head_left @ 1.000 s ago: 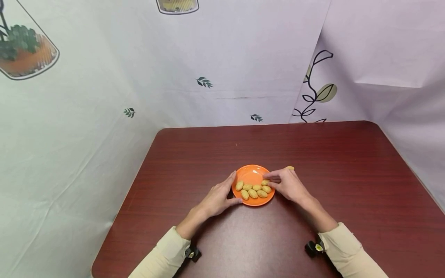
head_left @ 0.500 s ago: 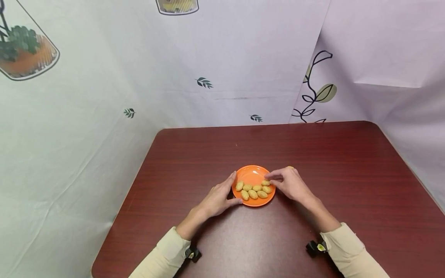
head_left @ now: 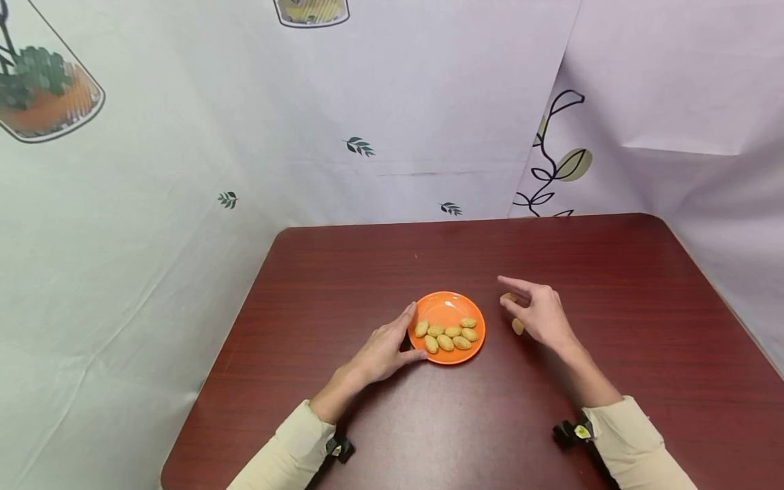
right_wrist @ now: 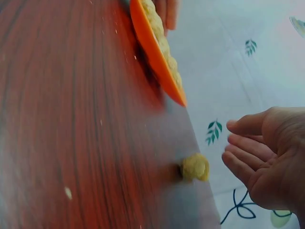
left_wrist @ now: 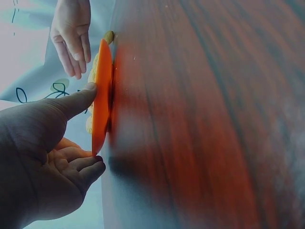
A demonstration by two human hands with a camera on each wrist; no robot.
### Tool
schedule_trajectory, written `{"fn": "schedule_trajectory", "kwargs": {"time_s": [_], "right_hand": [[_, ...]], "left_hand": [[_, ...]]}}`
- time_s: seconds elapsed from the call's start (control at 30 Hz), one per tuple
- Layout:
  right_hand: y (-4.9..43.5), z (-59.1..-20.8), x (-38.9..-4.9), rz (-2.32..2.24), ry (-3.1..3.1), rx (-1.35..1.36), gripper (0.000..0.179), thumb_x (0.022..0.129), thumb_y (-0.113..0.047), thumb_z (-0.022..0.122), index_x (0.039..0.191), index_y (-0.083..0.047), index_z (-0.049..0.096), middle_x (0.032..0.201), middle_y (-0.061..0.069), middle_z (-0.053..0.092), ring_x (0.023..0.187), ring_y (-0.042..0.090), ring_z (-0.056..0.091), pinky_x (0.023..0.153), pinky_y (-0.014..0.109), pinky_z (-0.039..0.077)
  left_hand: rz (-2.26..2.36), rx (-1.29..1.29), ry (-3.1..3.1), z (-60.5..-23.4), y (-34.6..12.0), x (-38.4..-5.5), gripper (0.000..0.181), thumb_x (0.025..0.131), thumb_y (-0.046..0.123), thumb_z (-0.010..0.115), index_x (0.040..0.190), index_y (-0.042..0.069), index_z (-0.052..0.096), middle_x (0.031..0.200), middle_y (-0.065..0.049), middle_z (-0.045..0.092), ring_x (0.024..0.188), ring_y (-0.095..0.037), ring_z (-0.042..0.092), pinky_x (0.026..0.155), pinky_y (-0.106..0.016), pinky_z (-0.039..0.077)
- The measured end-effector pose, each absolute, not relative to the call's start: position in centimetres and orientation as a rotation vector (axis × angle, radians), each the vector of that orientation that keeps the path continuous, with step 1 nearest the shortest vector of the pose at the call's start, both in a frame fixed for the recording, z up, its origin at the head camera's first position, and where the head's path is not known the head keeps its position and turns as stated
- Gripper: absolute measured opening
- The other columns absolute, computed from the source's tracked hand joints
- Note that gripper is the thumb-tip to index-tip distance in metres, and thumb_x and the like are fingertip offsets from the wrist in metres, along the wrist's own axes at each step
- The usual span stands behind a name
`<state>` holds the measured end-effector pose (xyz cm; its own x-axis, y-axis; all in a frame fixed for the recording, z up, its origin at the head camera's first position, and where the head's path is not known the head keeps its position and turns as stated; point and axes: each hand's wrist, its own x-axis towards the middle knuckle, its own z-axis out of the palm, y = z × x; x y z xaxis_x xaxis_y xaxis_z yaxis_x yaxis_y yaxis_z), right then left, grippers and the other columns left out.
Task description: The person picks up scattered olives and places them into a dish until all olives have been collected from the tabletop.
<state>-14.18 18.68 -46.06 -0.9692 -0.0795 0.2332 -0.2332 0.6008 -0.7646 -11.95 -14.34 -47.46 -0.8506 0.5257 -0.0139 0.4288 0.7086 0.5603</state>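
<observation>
An orange plate (head_left: 442, 307) carries several tan oval nuts (head_left: 446, 341), gathered on its near half. My left hand (head_left: 382, 348) holds the plate's left rim; in the left wrist view its thumb (left_wrist: 78, 102) lies at the edge, with the fingers curled against the side. My right hand (head_left: 544, 316) hovers right of the plate, thumb and fingers apart and nothing between them. Beneath it lie a nut (head_left: 518, 327) and another nut (head_left: 508, 297), partly hidden by the hand. The right wrist view shows a nut (right_wrist: 195, 167) on the table, a little apart from the fingers.
The dark red-brown table (head_left: 343, 272) ends at white printed sheets (head_left: 398, 102) at the back and sides. A small light speck (right_wrist: 68, 192) lies on the wood. Black wrist cameras (head_left: 569, 434) are strapped below each cream sleeve (head_left: 631, 435).
My right hand has let go of a nut at the plate's right side and moved right, over the nuts on the table. The left hand and plate have stayed put.
</observation>
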Motion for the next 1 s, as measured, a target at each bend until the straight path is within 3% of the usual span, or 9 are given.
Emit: {"fn": "schedule_trajectory", "kwargs": {"time_s": [0.03,0.1,0.3,0.5,0.73,1.0], "right_hand": [[18.9,-46.2,-14.3,1.276,-2.646,0.259,0.048,0.093,-0.001,0.081,0.139,0.000,0.069,0.130,0.025,0.070,0.120,0.043,0.068,0.101,0.055,0.053],[19.4,-46.3,-14.4,1.272,-2.647,0.241,0.054,0.093,-0.003,0.082,0.144,0.001,0.065,0.134,0.026,0.067,0.128,0.044,0.063,0.107,0.060,0.047],[20.4,-47.4,-15.1,1.357,-2.706,0.221,0.064,0.093,0.004,0.078,0.153,0.005,0.053,0.146,0.032,0.055,0.134,0.046,0.057,0.107,0.057,0.047],[21.0,-48.4,-15.8,1.488,-2.737,0.214,0.062,0.096,0.006,0.074,0.152,0.009,0.051,0.149,0.032,0.053,0.133,0.045,0.058,0.103,0.045,0.050],[21.3,-48.9,-15.9,1.545,-2.700,0.222,0.051,0.097,0.003,0.075,0.146,0.008,0.059,0.142,0.026,0.062,0.128,0.039,0.063,0.089,0.010,0.050],[21.3,-49.0,-16.3,1.458,-2.703,0.239,0.037,0.095,0.002,0.078,0.132,0.006,0.072,0.122,0.024,0.074,0.115,0.038,0.072,0.081,0.005,0.049]], "left_hand": [[0.836,0.775,2.743,-47.5,-14.3,-12.0,0.098,0.097,0.037,0.080,0.168,-0.001,0.024,0.172,-0.017,0.028,0.151,-0.034,0.042,0.118,-0.057,0.039],[0.837,0.775,2.746,-47.5,-14.3,-12.0,0.098,0.097,0.037,0.080,0.168,-0.001,0.024,0.172,-0.017,0.028,0.151,-0.035,0.042,0.118,-0.057,0.039],[0.848,0.780,2.754,-47.5,-14.3,-12.0,0.097,0.097,0.036,0.081,0.167,-0.001,0.025,0.171,-0.018,0.030,0.151,-0.035,0.042,0.118,-0.058,0.039],[0.846,0.778,2.753,-47.5,-14.3,-12.0,0.097,0.097,0.036,0.081,0.167,-0.001,0.025,0.172,-0.017,0.030,0.151,-0.035,0.042,0.118,-0.059,0.039],[0.840,0.781,2.752,-47.4,-14.3,-12.0,0.096,0.097,0.036,0.081,0.167,-0.001,0.025,0.171,-0.018,0.030,0.151,-0.035,0.042,0.118,-0.058,0.038],[0.841,0.782,2.753,-47.5,-14.3,-12.0,0.097,0.097,0.036,0.081,0.167,-0.001,0.025,0.171,-0.017,0.030,0.151,-0.035,0.042,0.118,-0.056,0.039]]}}
